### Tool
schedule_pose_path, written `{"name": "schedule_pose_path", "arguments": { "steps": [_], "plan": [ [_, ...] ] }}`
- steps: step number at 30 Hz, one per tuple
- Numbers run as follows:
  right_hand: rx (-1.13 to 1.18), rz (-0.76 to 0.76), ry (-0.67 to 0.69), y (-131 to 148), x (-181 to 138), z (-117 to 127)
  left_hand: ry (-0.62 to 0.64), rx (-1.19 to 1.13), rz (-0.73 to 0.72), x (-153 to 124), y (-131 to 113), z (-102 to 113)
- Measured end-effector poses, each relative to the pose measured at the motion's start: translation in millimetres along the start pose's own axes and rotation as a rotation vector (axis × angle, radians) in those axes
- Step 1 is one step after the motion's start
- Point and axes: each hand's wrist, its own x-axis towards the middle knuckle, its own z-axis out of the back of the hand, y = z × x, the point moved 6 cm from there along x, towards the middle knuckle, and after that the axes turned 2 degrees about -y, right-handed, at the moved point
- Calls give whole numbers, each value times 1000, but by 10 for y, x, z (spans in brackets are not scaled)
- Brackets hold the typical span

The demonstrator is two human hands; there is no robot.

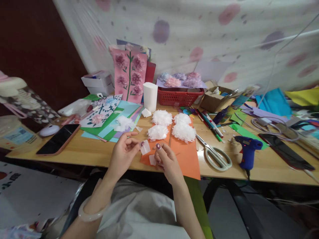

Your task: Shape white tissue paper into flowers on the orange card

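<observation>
My left hand [126, 152] pinches a small white piece of tissue paper [145, 147] between thumb and fingertip, above the table's front edge. Close by on the right, my right hand [168, 161] is closed, with another white piece of tissue paper [152, 159] showing at its fingertips. Just beyond my hands, several fluffy white paper flowers [183, 132] rest on orange paper [186, 159]. Left of these, a loose heap of white tissue pieces [123, 123] lies on coloured sheets [99, 133].
White-handled scissors [216, 158] and a blue glue gun [249, 151] lie to the right. A phone [59, 139] is at left. Behind stand a white roll [150, 96], a pink flower card [130, 74] and a red basket [179, 97]. Markers [211, 122] lie right of the flowers.
</observation>
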Motion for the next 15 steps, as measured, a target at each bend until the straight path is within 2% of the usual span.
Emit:
{"name": "schedule_pose_path", "arguments": {
  "steps": [4,10,15],
  "plan": [
    [-133,71,25,-22,-9,9,56,-40,31,-35,-27,-121],
    [-58,84,19,-22,-2,15,135,-71,82,-98,51,-244],
    [-38,126,-22,11,-23,20,138,-20,47,-94,54,-206]
  ]
}}
